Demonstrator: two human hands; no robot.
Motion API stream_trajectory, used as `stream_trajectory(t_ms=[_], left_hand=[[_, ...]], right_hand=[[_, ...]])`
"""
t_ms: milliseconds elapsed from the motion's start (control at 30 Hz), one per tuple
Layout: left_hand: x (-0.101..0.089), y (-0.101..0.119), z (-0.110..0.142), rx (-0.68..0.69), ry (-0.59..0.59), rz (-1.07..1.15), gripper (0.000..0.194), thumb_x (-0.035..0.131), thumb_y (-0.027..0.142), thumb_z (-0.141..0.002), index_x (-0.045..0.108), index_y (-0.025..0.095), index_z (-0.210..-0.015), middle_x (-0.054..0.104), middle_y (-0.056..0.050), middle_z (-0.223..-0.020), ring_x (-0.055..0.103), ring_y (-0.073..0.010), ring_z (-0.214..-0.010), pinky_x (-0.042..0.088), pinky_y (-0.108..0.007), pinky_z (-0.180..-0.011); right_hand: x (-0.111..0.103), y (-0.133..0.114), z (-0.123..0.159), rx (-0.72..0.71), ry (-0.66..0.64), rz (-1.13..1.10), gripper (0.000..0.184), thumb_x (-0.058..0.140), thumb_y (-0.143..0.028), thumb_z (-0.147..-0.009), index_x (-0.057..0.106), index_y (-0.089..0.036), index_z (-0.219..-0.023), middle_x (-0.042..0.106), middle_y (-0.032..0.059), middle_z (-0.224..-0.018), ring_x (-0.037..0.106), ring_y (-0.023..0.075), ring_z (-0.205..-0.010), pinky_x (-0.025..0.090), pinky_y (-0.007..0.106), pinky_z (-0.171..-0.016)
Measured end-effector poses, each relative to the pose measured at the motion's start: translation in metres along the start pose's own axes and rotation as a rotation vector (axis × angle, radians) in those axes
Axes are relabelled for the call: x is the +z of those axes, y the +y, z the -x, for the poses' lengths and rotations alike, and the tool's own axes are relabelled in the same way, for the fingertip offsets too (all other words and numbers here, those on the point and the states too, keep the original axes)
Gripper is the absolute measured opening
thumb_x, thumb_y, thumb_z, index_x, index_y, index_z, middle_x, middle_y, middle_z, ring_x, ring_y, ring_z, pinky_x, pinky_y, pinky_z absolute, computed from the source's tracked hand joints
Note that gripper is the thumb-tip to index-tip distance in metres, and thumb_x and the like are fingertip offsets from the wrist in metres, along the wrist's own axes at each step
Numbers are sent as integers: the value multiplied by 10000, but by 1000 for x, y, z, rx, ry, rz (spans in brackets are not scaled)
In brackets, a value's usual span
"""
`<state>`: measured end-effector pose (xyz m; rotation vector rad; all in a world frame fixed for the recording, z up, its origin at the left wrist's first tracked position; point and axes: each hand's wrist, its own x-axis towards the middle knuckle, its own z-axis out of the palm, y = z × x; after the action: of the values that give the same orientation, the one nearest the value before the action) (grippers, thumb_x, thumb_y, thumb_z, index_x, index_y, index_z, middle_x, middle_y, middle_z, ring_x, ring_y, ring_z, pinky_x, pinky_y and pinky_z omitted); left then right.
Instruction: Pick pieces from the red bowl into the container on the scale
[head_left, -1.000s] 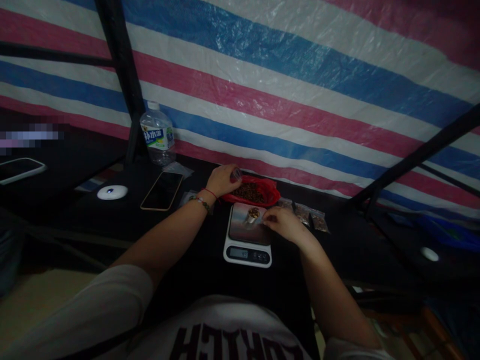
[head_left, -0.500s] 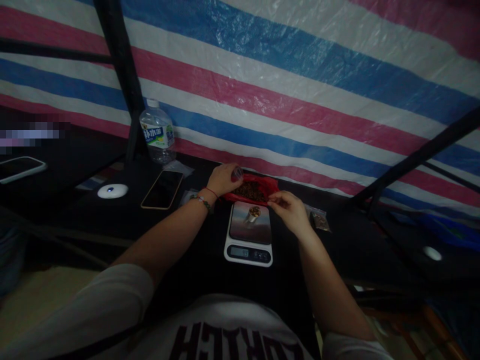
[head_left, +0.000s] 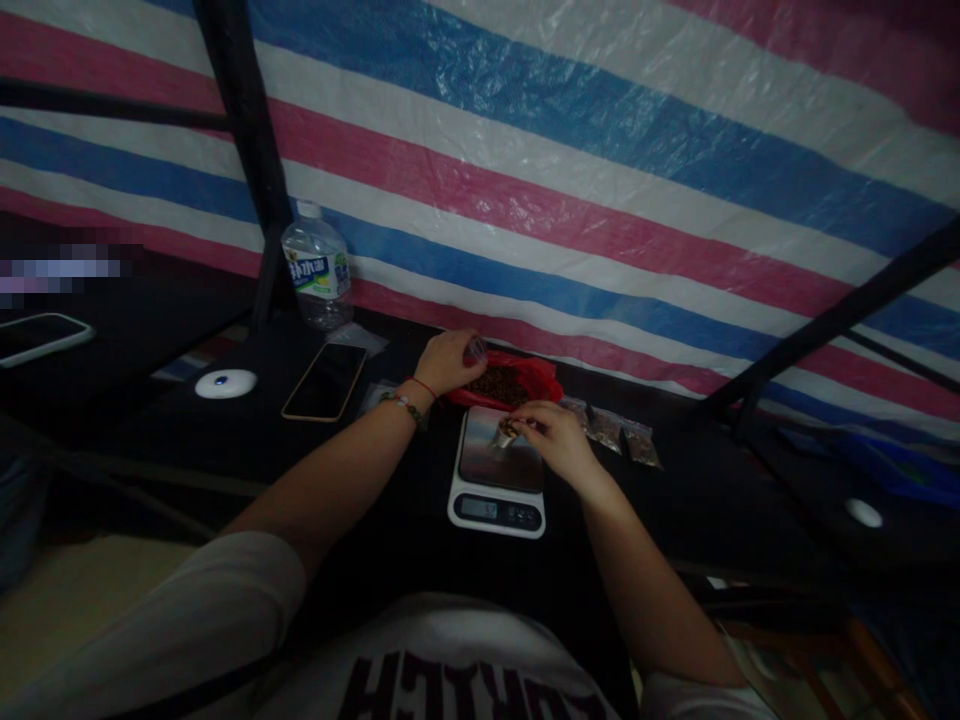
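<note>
left hand (head_left: 442, 362) curls round one clear cup (head_left: 477, 349); right hand (head_left: 556, 440) bunches fingers, grip unclear, at one filled cup (head_left: 504, 438) on one scale (head_left: 484, 467). three packets (head_left: 606, 430) lie near.

V. dim; glare spots on striped tarp (head_left: 570, 190); fine detail soft.
</note>
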<state>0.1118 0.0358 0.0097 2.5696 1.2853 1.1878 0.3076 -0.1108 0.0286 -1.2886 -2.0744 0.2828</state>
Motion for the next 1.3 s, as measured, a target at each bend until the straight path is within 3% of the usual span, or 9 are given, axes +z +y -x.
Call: stream_trajectory(t_ms=[167, 267, 367, 500, 833, 1133, 1300], left_hand=[[-1, 0, 0, 4, 6, 0, 439, 592, 394, -763, 586, 171, -1141, 659, -92, -1058, 614, -243, -977, 457, -356, -904], [-1, 0, -1, 3, 2, -9, 425, 592, 392, -762, 593, 167, -1122, 660, -92, -1056, 612, -246, -980, 456, -357, -908], [-1, 0, -1, -4, 3, -13, 430, 594, 393, -761, 590, 164, -1124, 660, -93, -1056, 611, -251, -980, 456, -363, -909], [0, 0, -1, -12, 1, -10, 436, 595, 390, -758, 587, 170, -1134, 654, -89, -1076, 603, -247, -999, 446, -363, -924], [-1, 0, -2, -20, -17, -8, 430, 596, 404, -761, 596, 170, -1122, 662, -88, -1055, 611, -247, -986, 453, -354, -911], [0, -1, -1, -16, -22, -10, 433, 602, 403, -762, 590, 166, -1124, 661, -92, -1058, 614, -254, -993, 454, -358, -912], [3, -3, -1, -17, 5, 3, 505, 605, 401, -752, 550, 150, -1186, 652, -105, -1079, 611, -256, -999, 452, -370, -921]], right_hand=[[-1, 12, 1, -6, 57, 8, 157, 567, -210, -858, 716, -206, -908, 715, 59, -931, 650, 185, -890, 489, 316, -819], [-1, 23, 0, 56, 102, 18, 177, 553, -241, -864, 714, -204, -927, 710, 64, -916, 648, 192, -878, 487, 325, -811], [3, 28, -1, 127, 66, 11, 184, 557, -279, -861, 719, -194, -876, 708, 64, -875, 642, 192, -840, 478, 314, -772], [9, 29, -2, 176, 21, -38, 182, 575, -296, -843, 709, -186, -787, 694, 49, -804, 625, 177, -776, 456, 287, -720], [9, 25, -2, 190, 74, -63, 165, 634, -320, -791, 688, -182, -718, 675, 42, -748, 601, 168, -716, 435, 276, -682], [4, 37, -2, 223, 132, -20, 284, 520, -390, -864, 695, -182, -783, 688, 53, -777, 623, 191, -758, 449, 291, -708], [-5, 60, -26, 245, 124, 19, 247, 520, -331, -861, 718, -189, -892, 722, 54, -893, 651, 200, -843, 478, 306, -780]])
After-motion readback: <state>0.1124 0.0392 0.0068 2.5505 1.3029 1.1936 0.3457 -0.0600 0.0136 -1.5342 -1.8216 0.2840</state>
